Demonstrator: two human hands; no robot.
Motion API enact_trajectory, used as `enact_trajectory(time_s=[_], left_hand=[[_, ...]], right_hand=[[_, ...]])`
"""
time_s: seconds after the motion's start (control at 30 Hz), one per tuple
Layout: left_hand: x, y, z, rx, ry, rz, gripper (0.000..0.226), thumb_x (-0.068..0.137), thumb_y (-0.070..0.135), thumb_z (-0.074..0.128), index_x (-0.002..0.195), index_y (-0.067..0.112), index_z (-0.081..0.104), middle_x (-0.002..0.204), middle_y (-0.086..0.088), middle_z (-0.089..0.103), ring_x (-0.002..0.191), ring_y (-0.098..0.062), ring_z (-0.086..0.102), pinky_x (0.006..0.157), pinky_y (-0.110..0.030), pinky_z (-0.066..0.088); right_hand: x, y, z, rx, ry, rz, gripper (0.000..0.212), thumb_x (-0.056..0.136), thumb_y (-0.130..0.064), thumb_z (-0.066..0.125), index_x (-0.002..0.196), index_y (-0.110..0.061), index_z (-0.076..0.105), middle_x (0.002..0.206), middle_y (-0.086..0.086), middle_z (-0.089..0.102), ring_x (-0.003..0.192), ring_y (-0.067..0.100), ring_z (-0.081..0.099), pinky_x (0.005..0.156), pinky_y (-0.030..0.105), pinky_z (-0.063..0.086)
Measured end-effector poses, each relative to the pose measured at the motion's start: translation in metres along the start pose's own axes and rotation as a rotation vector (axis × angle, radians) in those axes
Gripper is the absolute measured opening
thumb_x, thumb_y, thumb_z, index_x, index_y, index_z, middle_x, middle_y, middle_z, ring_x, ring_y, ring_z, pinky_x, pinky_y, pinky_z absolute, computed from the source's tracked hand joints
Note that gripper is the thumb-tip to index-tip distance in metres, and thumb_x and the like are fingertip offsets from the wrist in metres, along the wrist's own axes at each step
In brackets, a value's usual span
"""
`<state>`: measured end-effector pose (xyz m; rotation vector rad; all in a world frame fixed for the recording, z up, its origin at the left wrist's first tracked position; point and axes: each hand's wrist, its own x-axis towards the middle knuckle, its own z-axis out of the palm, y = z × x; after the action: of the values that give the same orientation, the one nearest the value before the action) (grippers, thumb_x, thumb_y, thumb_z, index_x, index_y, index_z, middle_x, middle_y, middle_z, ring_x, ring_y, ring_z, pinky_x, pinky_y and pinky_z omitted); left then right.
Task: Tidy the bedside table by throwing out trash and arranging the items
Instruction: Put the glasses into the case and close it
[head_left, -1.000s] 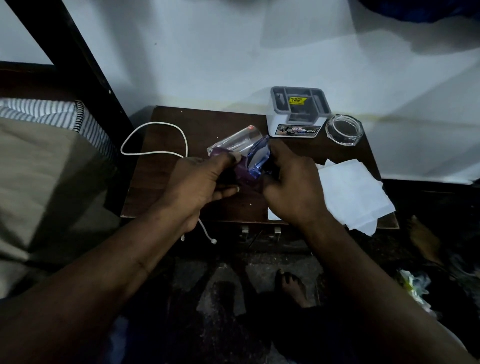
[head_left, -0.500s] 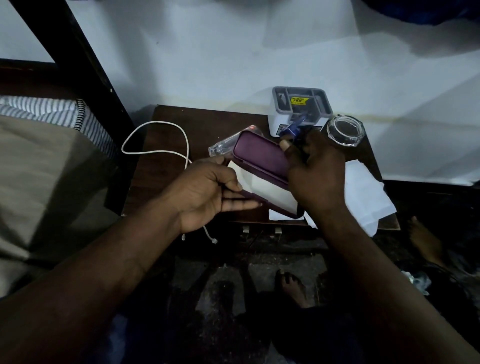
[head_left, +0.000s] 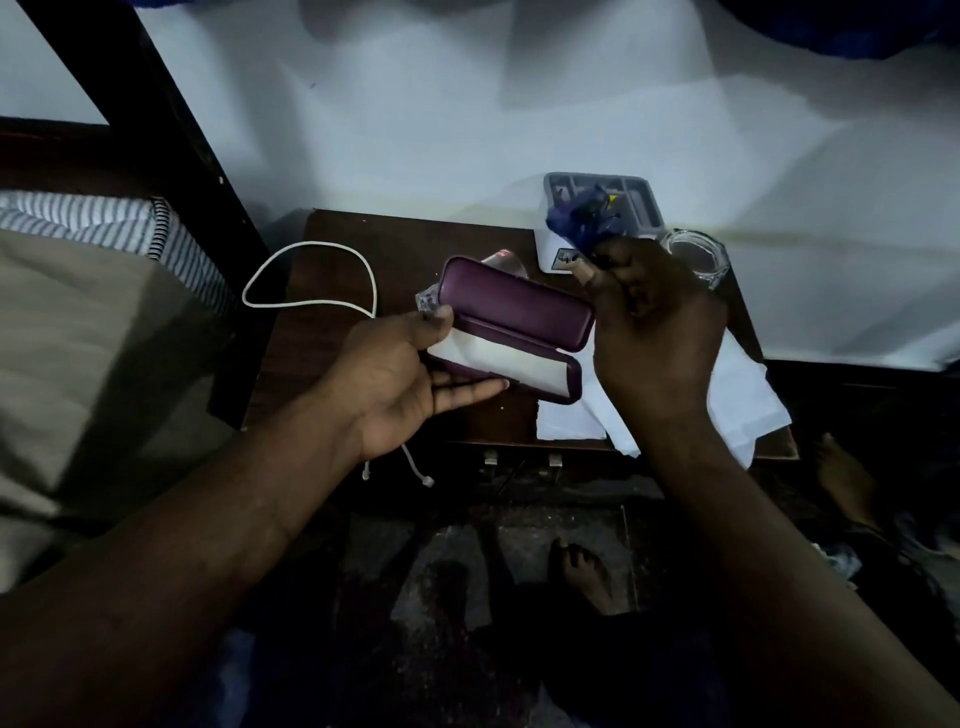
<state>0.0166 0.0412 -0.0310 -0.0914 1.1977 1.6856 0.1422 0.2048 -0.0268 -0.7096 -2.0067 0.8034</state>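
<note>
Table (head_left: 405, 244): left hand (head_left: 395, 384) grips case (head_left: 514, 306), right hand (head_left: 654, 332) wrapper (head_left: 582, 218).

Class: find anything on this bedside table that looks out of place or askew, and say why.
White papers sprawl over the table's front right edge, and a white cable loops off its left side, ends dangling.

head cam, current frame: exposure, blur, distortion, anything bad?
Head view: underexposed, with the floor near black and the white wall brightest, crossed by soft broad shadows. Head view: the blue item pinched in the right hand is smeared by blur, while the purple case held by the left hand reads fairly sharp. Head view: wide-angle stretch toward the edges.
</note>
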Motion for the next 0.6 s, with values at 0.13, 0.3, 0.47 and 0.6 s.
enact_trajectory(time_s=[0.13, 0.3, 0.47, 0.6], left_hand=[[-0.001, 0.002, 0.003, -0.035, 0.026, 0.047, 0.027, 0.107, 0.021, 0.052, 0.126, 0.004, 0.062, 0.126, -0.02, 0.071, 0.106, -0.042, 0.073, 0.079, -0.056, 0.062], [-0.002, 0.008, 0.001, -0.061, 0.083, 0.065, 0.026, 0.109, 0.014, 0.047, 0.13, 0.007, 0.058, 0.132, -0.02, 0.067, 0.113, -0.042, 0.07, 0.081, -0.06, 0.061], [-0.001, 0.01, -0.001, -0.086, 0.1, 0.063, 0.026, 0.108, 0.013, 0.047, 0.131, 0.008, 0.057, 0.133, -0.02, 0.066, 0.116, -0.043, 0.068, 0.08, -0.06, 0.061], [0.0, 0.01, -0.001, -0.12, 0.104, 0.063, 0.018, 0.108, 0.015, 0.048, 0.123, 0.012, 0.058, 0.132, -0.022, 0.066, 0.113, -0.045, 0.069, 0.077, -0.06, 0.061]], right_hand=[[-0.001, 0.0, -0.004, -0.185, -0.006, -0.212, 0.009, 0.091, -0.014, 0.077, 0.1, -0.013, 0.078, 0.101, 0.012, 0.065, 0.097, 0.034, 0.063, 0.077, 0.049, 0.053], [-0.005, -0.005, -0.003, -0.288, -0.184, -0.402, 0.008, 0.095, -0.012, 0.072, 0.097, -0.005, 0.075, 0.097, 0.01, 0.073, 0.088, 0.038, 0.064, 0.082, 0.042, 0.049], [-0.009, -0.007, 0.003, -0.311, -0.339, -0.439, 0.008, 0.092, -0.016, 0.074, 0.096, -0.009, 0.075, 0.095, 0.007, 0.074, 0.09, 0.035, 0.062, 0.086, 0.037, 0.044], [-0.011, -0.006, 0.005, -0.345, -0.451, -0.37, 0.015, 0.091, -0.02, 0.073, 0.104, -0.013, 0.074, 0.1, 0.005, 0.074, 0.095, 0.038, 0.061, 0.086, 0.049, 0.049]])
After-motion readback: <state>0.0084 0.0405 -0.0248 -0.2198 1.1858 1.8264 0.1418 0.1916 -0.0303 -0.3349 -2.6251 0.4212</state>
